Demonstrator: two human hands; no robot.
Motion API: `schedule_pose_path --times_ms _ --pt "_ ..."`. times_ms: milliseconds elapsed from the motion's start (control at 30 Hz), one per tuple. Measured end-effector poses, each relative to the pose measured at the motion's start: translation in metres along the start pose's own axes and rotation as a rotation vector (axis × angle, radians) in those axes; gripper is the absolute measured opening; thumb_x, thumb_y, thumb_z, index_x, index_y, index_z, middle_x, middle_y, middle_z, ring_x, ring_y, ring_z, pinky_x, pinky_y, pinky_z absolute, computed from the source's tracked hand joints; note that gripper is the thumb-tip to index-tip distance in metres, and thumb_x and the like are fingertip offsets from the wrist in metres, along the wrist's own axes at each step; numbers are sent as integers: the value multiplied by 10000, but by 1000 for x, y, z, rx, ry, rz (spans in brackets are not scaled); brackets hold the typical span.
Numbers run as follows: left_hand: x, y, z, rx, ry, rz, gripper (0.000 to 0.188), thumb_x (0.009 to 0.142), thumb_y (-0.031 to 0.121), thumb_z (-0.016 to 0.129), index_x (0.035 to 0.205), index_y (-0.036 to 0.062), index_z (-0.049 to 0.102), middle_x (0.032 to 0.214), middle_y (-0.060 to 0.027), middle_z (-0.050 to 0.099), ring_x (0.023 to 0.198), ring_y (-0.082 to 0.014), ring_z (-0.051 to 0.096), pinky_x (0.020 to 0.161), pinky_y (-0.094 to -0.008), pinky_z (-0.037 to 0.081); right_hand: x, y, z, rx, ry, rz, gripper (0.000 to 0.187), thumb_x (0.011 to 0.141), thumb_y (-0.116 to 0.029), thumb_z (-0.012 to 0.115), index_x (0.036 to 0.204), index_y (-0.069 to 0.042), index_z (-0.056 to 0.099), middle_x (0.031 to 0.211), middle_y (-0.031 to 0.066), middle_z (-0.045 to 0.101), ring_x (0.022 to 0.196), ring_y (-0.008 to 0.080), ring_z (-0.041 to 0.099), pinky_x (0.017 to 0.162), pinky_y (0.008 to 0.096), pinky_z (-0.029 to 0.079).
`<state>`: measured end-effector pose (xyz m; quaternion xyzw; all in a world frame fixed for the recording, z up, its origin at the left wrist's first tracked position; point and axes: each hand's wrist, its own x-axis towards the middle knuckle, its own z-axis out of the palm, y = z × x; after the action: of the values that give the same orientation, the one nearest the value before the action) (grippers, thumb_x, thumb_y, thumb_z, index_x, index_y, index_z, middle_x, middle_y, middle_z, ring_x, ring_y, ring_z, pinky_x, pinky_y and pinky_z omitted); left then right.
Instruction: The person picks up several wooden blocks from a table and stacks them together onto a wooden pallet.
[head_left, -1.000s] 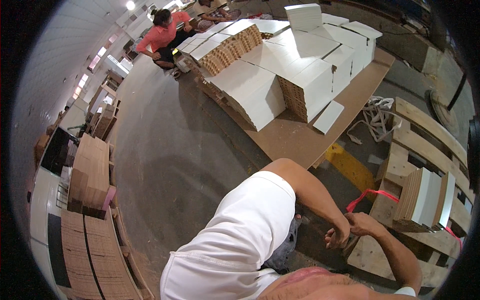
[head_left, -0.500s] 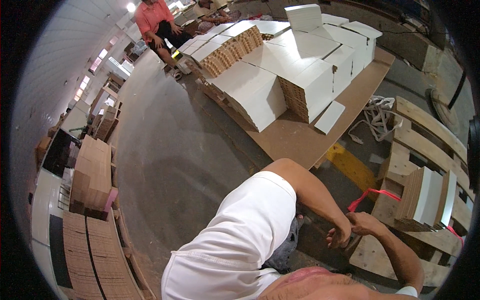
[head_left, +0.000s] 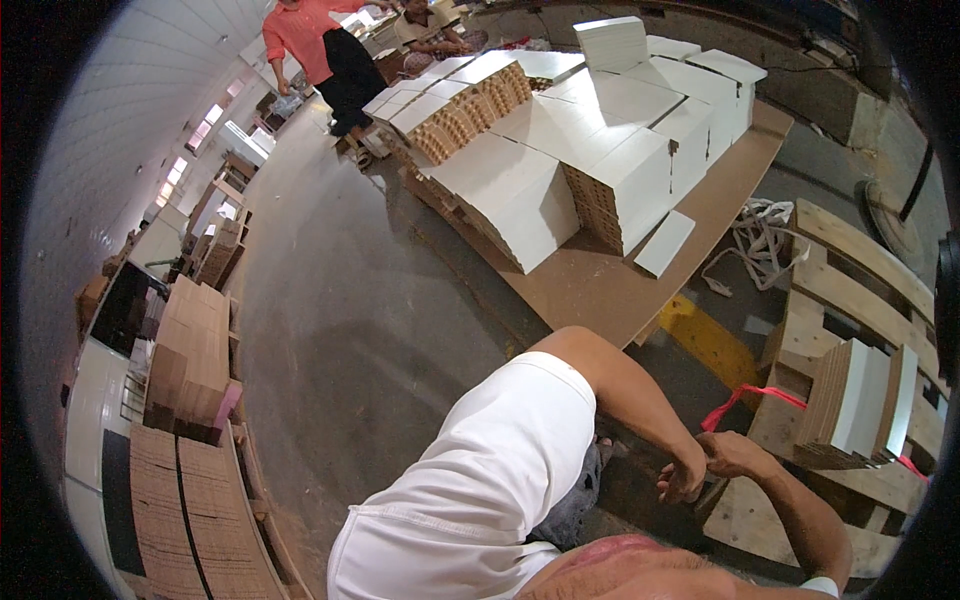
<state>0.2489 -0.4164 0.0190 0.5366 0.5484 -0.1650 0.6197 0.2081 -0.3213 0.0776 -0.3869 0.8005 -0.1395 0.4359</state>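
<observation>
My right hand (head_left: 735,453) is closed at the loose end of a red strap (head_left: 742,398), which runs to a stack of white-faced boards (head_left: 848,400) on the pallet. Close against it, my left hand (head_left: 684,477) hangs from a bent wrist with its fingers curled in. What the left fingers hold, if anything, is hidden. More of the red strap shows at the far side of the stack. The stack's boards stand on edge, leaning slightly apart.
A wooden pallet (head_left: 800,340) lies at the right, with tangled white straps (head_left: 765,240) behind it. Large white stacks (head_left: 600,130) rest on a brown board (head_left: 590,285) ahead. Brown cardboard stacks (head_left: 190,340) line the left. A person in a red top (head_left: 300,45) stands far back; another sits nearby.
The person in the red top has straightened from a bent posture. My hands stay close together beside the strap, nearly unmoved. The whole view has shifted slightly.
</observation>
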Motion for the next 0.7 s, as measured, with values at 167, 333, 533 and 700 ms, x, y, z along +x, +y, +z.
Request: schedule_pose_path --times_ms 167,333,533,700 --pt "4 -13 10 -217 84 75 318 888 344 597 1060 90 681 1118 -103 651 998 -242 587 841 -458 461 7 2 7 35 -1 50 476 820 -260 618 1215 -1 552 1116 219 631 1020 373 604 852 445 478" --pt "-3 1 -8 106 -34 56 408 929 374 500 1105 36 649 1140 -124 628 1022 -273 591 909 -433 444 10 12 8 -24 -37 97 495 825 -279 622 1226 -2 537 1111 231 626 1008 384 601 836 454 479" --pt "-5 -11 -2 -56 17 105 416 936 380 482 1137 58 654 1170 -115 620 1057 -276 582 928 -438 427 7 16 8 -38 22 -53 478 878 -301 594 1198 49 532 957 254 648 889 362 644 747 457 512" --pt "35 -43 19 -105 147 272 299 917 324 512 960 90 693 1003 -83 649 885 -242 586 806 -421 438 9 3 1 26 4 -35 507 823 -321 643 1185 22 554 1054 246 634 970 394 607 801 459 479"
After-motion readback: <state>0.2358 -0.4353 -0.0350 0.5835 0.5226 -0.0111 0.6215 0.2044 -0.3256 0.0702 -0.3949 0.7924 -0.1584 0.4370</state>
